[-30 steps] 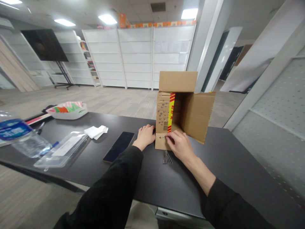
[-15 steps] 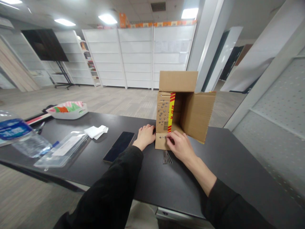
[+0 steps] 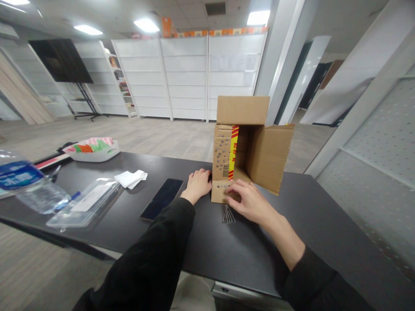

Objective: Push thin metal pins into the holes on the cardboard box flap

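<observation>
An open cardboard box (image 3: 274,155) stands on its side on the dark table, its opening facing me. Its left flap carries yellow and red tape and several small grey dots, and its lower flap (image 3: 218,196) has a few more in a row. My left hand (image 3: 198,185) rests on the table against the box's left edge, fingers slightly curled and apart, holding nothing visible. Over the right part of the lower flap is my right hand (image 3: 246,199), thumb and forefinger apart with nothing seen between them. Several thin metal nails (image 3: 227,214) lie fanned out just below the flap.
Left of my left hand lies a black phone (image 3: 162,199). Farther left are white tissues (image 3: 131,178), a clear plastic case (image 3: 86,203), a water bottle (image 3: 32,183) and a white basket (image 3: 94,156) with colourful contents.
My right hand has opened its thumb and forefinger and shifted slightly right on the lower flap, showing more of the grey dots. My left hand has stayed in place.
</observation>
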`<state>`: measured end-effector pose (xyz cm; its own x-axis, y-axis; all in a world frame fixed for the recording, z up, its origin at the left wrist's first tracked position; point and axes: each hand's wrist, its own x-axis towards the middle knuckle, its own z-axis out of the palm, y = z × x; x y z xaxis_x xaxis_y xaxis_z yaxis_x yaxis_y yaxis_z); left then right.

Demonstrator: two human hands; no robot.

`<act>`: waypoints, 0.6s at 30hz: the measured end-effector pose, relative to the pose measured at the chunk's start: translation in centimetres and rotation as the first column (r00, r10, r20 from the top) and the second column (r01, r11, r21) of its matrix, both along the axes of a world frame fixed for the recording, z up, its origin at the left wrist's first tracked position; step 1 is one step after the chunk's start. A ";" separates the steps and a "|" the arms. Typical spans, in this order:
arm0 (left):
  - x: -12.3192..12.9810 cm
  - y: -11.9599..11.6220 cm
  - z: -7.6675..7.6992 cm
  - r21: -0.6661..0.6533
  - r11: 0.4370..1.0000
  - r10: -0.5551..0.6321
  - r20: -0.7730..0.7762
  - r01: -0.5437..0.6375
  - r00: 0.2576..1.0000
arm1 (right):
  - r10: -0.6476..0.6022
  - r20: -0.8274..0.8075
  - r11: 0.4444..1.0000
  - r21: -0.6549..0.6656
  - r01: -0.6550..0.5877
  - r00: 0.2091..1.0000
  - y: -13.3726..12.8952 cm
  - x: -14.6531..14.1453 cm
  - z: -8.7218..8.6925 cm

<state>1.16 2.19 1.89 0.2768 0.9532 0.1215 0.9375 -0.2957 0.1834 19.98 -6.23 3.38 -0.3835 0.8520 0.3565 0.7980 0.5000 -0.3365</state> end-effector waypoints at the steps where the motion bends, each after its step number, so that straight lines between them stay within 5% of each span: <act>1: 0.0 0.0 0.0 -0.003 1.000 0.000 0.000 0.000 1.000 | 0.027 0.001 1.000 -0.007 -0.027 1.000 -0.2 0.0 0.2; 8: 0.0 0.1 0.0 0.003 1.000 0.000 0.003 0.000 1.000 | 0.148 0.075 0.980 -0.143 -0.137 0.986 -1.5 -0.4 1.1; 18: 0.0 0.0 0.1 0.002 1.000 -0.003 -0.014 0.003 1.000 | 0.163 0.096 0.972 -0.184 -0.144 0.982 -1.7 -0.3 0.8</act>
<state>1.11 2.19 1.99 0.2809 0.9523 0.1193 0.9392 -0.2984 0.1697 19.66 -7.95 4.15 -0.5430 0.8252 0.1556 0.7531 0.5605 -0.3445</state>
